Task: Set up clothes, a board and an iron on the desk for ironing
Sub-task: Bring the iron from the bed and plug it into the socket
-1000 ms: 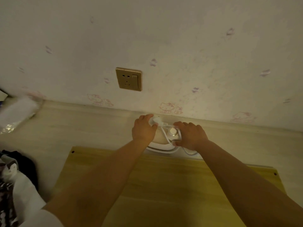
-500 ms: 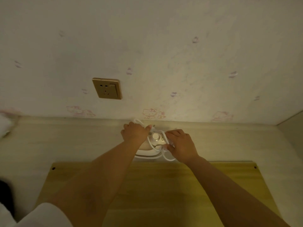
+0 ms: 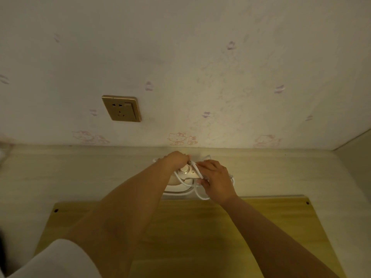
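A white iron (image 3: 183, 178) with a round dial stands on the pale desk (image 3: 70, 173) close to the wall, just behind the yellow wooden board (image 3: 200, 233). Its white cord (image 3: 197, 194) is looped over and around it. My left hand (image 3: 175, 160) grips the cord at the iron's far end, its fingers curled. My right hand (image 3: 215, 179) pinches strands of the cord on the iron's right side. Both hands cover much of the iron. No clothes show in this view.
A gold wall socket (image 3: 121, 108) with a switch sits on the patterned wall up and left of the iron. A side panel (image 3: 355, 141) closes the desk at the right. A white sleeve (image 3: 58, 259) fills the lower left corner.
The view has swung right and down, so the clothes and bag at the left have left the frame. Both hands stay at the iron and have shifted along its cord.
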